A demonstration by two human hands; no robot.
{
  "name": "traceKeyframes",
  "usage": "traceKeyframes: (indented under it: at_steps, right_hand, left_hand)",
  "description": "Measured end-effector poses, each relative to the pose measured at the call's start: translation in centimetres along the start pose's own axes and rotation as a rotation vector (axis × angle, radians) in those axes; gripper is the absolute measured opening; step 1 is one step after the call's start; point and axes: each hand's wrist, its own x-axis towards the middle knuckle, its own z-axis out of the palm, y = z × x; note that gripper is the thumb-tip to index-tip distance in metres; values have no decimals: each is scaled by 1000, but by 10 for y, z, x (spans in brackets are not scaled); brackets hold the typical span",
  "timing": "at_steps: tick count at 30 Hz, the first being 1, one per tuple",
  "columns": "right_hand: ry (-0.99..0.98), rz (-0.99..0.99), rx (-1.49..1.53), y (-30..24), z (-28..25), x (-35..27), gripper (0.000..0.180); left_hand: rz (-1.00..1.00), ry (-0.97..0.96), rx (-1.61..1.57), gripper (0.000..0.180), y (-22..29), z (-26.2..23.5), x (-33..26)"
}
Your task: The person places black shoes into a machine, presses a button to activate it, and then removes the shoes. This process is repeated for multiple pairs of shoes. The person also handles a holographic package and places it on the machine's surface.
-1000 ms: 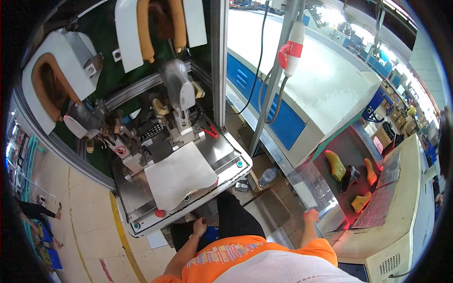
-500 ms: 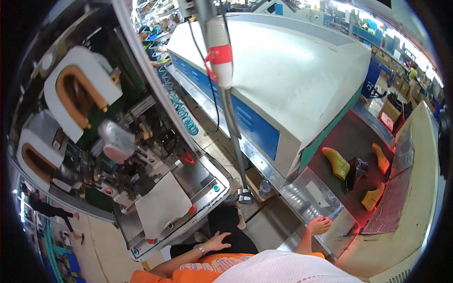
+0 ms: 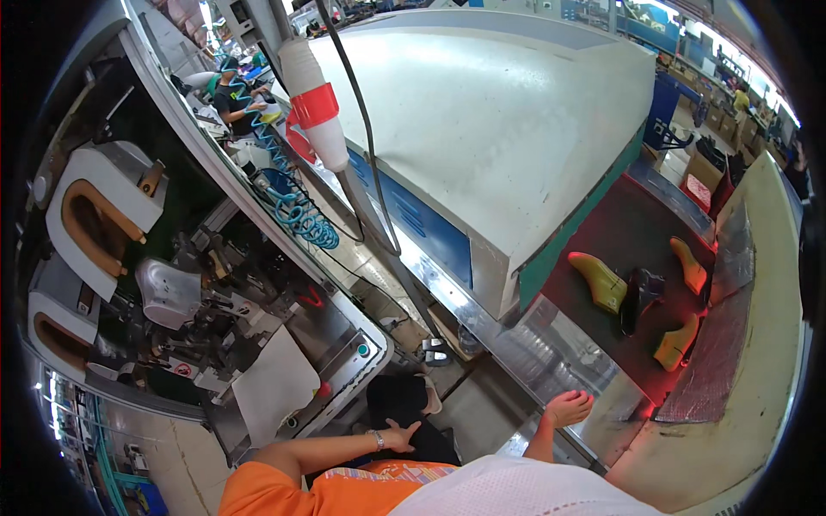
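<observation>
Workshop space (image 3: 731,99) stretches off behind everything, with shelves and bright lights at the far right. Before me sits a big white machine housing (image 3: 482,112), blue panels along its side. To my left rises a framed machine (image 3: 176,112) with brown horseshoe-shaped pads and a silver form inside. At my right is a pale machine cover (image 3: 748,370), and between it and the housing runs a dark belt (image 3: 619,225), lit red along its edges. A shiny metal plate (image 3: 551,353) lies at the belt's near end. On the left machine's table I see a white sheet (image 3: 275,387). Three yellowish shoe lasts (image 3: 598,282) lie on the belt, one to the left of a dark shoe piece (image 3: 638,301) and two to its right.

My left hand (image 3: 400,437) lies on my black trousers (image 3: 394,398), fingers spread, nothing visible in it. My right hand (image 3: 568,408) is over the metal plate's near edge, fingers loosely bent and apart, no object showing; whether it touches the metal I cannot tell. Smallest of all, a silvery watch (image 3: 379,440) circles my left wrist.
</observation>
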Motion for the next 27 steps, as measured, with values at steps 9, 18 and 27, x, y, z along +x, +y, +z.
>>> traceKeyframes:
  at_steps: [9,18,27]
  right_hand:
    - [52,-17,38,-4,2,2,19]
    - [-49,43,-29,-7,-7,4,24]
    - [-4,24,-32,-3,-3,-2,21]
  left_hand:
    - [243,-170,183,110,-18,-33,12]
    - [270,-184,546,120,-10,-53,22]
    - [298,-126,450,119,-25,-47,21]
